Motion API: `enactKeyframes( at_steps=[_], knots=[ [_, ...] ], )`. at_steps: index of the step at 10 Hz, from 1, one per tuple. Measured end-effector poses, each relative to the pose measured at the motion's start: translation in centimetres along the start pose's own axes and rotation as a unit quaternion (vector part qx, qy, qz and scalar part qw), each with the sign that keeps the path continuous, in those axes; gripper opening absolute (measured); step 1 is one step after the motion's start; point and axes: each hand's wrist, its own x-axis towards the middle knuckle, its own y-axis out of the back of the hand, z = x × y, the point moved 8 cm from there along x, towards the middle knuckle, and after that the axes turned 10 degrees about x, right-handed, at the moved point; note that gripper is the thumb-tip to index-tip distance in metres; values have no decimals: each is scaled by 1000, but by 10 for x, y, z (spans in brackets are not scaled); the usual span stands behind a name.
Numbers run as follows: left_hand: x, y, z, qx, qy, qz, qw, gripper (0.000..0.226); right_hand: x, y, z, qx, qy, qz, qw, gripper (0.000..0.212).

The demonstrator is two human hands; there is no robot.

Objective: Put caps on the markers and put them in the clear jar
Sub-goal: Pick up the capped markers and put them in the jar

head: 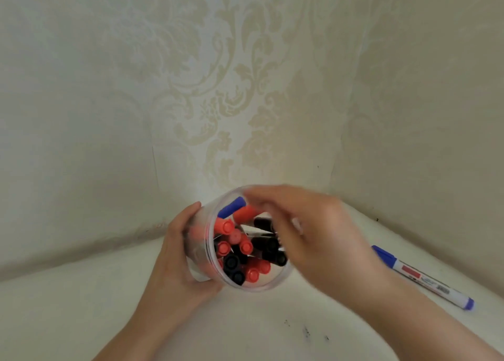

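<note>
So the left hand (177,254) is wrapping around the side of the jar (201,265), thumb up by the rim and fingers curling under the near wall, tipping it toward the camera a bit. The right hand (308,235) is hovering over the jar's mouth, blurry as anything; its fingers are looking mostly straight and together, reaching across the far rim. Honestly can't tell if it's pinching anything, the smear is hiding the fingertips.

The jar is sitting in the corner of a white table (245,328), near where the two walls are meeting. It's packed with capped markers (240,254) standing up, mostly red and black caps showing, plus one blue cap (231,207) poking up at the far side under the right hand's fingers.

Off to the right, a blue marker (422,277) is lying flat on the table, cap on, well apart from the jar. A few dark smudges (306,332) are dotting the table. Patterned cream wallpaper (218,87) is filling the background.
</note>
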Motion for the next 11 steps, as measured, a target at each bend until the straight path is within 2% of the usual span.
enactKeyframes(
  at_steps=[1,2,3,4,5,6,7,8,9,10,11],
  knots=[
    [-1,2,4,-11,21,1,1000,101,-13,59,58,68,-102,191,974,39],
    [-7,8,14,21,19,25,999,108,-31,60,145,-100,-283,98,949,28],
    [-8,9,13,31,20,22,999,113,-62,22,198,-267,-341,-127,893,31],
    [-7,8,10,36,19,13,999,112,-68,3,203,-360,-294,-172,869,39],
    [-7,8,10,30,19,14,999,110,-62,-15,196,-400,-239,-194,863,43],
    [-7,9,11,26,15,25,999,110,-49,-16,179,-321,-254,-178,895,45],
    [-6,8,10,15,14,23,1000,110,-23,36,126,-19,-239,67,969,59],
    [-5,5,11,-3,0,5,1000,106,-5,81,33,194,-88,172,962,87],
    [-3,5,10,-48,-11,3,999,105,3,76,-2,248,3,147,957,75],
    [0,3,7,-49,-5,-5,999,109,1,43,-28,183,98,132,969,61],
    [-2,6,10,-19,-4,14,1000,110,0,8,-10,119,57,118,984,29]
  ],
)
